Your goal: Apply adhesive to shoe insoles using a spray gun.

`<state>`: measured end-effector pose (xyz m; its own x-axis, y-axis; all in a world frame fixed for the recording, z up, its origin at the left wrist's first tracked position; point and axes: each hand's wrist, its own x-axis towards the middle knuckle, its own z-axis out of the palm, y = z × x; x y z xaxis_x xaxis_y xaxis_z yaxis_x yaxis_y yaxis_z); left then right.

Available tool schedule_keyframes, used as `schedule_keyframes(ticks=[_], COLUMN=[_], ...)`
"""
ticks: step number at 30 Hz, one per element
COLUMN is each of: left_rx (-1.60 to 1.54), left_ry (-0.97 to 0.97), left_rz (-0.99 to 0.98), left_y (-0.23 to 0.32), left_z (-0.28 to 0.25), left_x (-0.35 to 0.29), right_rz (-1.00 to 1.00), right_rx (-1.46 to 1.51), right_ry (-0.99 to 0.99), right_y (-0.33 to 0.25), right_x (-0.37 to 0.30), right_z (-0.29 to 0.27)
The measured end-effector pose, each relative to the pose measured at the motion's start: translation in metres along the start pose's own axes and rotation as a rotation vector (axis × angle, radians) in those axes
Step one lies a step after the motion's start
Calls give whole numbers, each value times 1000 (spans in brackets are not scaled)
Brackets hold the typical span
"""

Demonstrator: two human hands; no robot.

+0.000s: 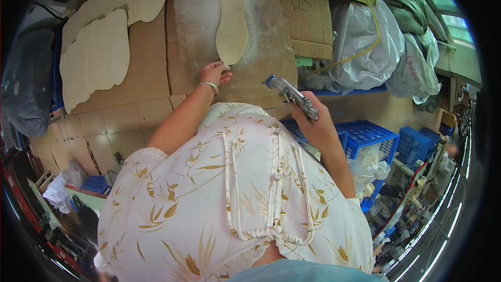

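Observation:
A cream-coloured shoe insole (231, 26) lies lengthwise on a cardboard sheet (276, 47) that carries a whitish film, its heel end toward me. My left hand (215, 74), with a bracelet on the wrist, is at that heel end, thumb and fingertips pinched on its edge. Off to the right, my right hand (317, 122) is wrapped round a metal spray gun (292, 95) with a blue-ringed nozzle. The nozzle points up and left, apart from the insole. The fingers round the gun's handle are partly hidden.
Cream sheet pieces (99, 55) lie on cardboard at the left. Rubber bands (305, 4) rest at the back right. A yellow hose (377, 31) runs down past silvery plastic bags (365, 47). Blue crates (368, 136) stand right of my right arm.

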<state>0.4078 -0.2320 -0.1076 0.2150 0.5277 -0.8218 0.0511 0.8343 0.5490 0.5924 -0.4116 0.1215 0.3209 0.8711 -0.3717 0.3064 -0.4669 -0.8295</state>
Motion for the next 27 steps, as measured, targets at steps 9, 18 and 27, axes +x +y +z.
schedule_keyframes(ticks=[9, 18, 27], left_rx=[-5, -21, 0], left_ry=[15, 15, 15], left_rz=[7, 2, -6], left_y=[-2, -3, -1], left_z=[0, 0, 1], left_x=[2, 3, 1], right_rz=[-108, -67, -103], right_rx=[-46, -16, -65], right_ry=[156, -11, 55], right_y=[-1, -5, -13], right_x=[20, 10, 23], right_z=[0, -3, -3])
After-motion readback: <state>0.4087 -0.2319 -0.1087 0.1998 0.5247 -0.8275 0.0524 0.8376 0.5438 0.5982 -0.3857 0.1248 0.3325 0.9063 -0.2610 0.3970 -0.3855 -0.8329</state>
